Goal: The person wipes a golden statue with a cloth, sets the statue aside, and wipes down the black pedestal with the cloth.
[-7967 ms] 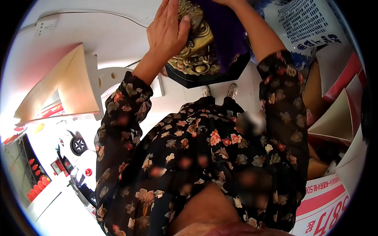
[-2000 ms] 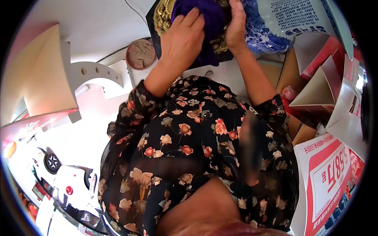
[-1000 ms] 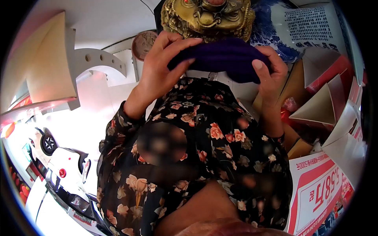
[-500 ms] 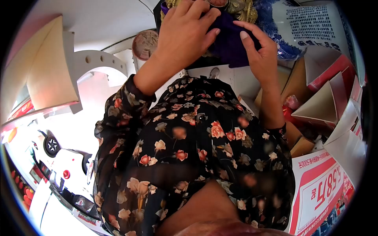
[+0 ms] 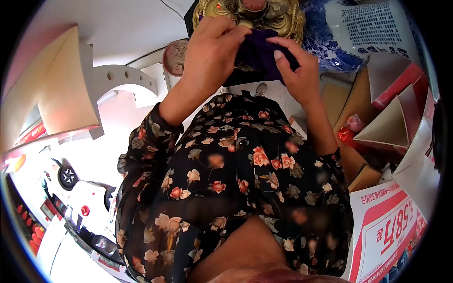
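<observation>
Left hand (image 5: 210, 53): grip closed on purple cloth (image 5: 262, 51). Right hand (image 5: 302, 73): grip part-open at cloth; hold cannot be determined. Cloth located between hands, at near side of gold figure (image 5: 286, 20).

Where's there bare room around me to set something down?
Left, a pale patch lies between the white arch and left sleeve, though glare blurs it. A little floor shows between the shoe and right forearm. It's crowded to the right, with the vase, boxes and price sign, and by the gold statue, where left hand, right hand and purple cloth are.
</observation>
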{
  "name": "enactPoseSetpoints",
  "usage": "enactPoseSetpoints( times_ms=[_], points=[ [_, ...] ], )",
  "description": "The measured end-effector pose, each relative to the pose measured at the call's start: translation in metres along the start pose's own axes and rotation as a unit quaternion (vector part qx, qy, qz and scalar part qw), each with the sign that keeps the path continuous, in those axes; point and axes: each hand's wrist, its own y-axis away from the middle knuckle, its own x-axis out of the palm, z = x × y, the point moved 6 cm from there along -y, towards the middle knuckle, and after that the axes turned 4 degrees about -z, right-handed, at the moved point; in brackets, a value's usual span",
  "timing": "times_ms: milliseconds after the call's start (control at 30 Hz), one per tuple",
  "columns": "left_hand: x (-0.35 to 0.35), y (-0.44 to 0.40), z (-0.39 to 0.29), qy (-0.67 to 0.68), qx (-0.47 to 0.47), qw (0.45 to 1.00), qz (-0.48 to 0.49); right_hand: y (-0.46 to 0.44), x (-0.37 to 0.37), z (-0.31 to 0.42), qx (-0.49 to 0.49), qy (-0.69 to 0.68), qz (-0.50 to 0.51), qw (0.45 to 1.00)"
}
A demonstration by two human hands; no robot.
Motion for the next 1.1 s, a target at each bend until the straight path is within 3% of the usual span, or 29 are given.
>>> enactPoseSetpoints(
  times_ms=[133,233,300,400,433,533,567,700,800,867,933,1100],
  points=[
    [0.014,-0.011,-0.001,-0.044,0.041,0.996,-0.069,-0.002,-0.003,0.0,-0.022,-0.031,-0.049,0.998],
    [0.017,-0.019,-0.012,-0.087,0.032,0.996,-0.002,-0.004,-0.006,-0.007,0.004,-0.024,-0.043,0.999],
    [0.015,-0.012,-0.008,-0.052,0.035,0.998,0.006,-0.003,-0.006,-0.009,0.038,-0.002,-0.014,0.999],
    [0.002,0.007,-0.004,0.007,0.016,1.0,-0.024,0.0,-0.011,0.002,-0.04,-0.069,0.013,0.997],
    [-0.004,0.013,-0.006,0.032,0.006,0.999,-0.038,0.003,-0.016,0.006,-0.004,-0.105,0.018,0.994],
    [-0.016,0.025,-0.013,0.146,-0.075,0.985,-0.051,-0.001,-0.033,0.011,-0.046,-0.085,-0.025,0.995],
    [-0.015,0.028,-0.015,0.138,-0.024,0.99,-0.013,-0.002,-0.035,0.013,-0.032,-0.091,-0.015,0.995],
    [-0.009,0.038,-0.021,0.276,-0.109,0.953,0.066,-0.004,-0.037,0.021,-0.04,-0.161,-0.001,0.986],
    [0.002,0.041,-0.013,0.417,-0.307,0.854,0.058,-0.003,-0.029,0.046,-0.07,-0.237,0.039,0.968],
    [0.007,0.038,-0.017,0.422,-0.25,0.867,0.086,-0.001,-0.027,0.056,-0.115,-0.235,0.138,0.955],
    [0.012,0.035,-0.021,0.342,-0.097,0.927,0.12,0.0,-0.028,0.061,-0.116,-0.216,0.145,0.959],
    [-0.006,0.037,-0.01,0.333,-0.143,0.932,-0.006,0.006,-0.034,0.058,-0.082,-0.088,0.102,0.987]
  ],
)
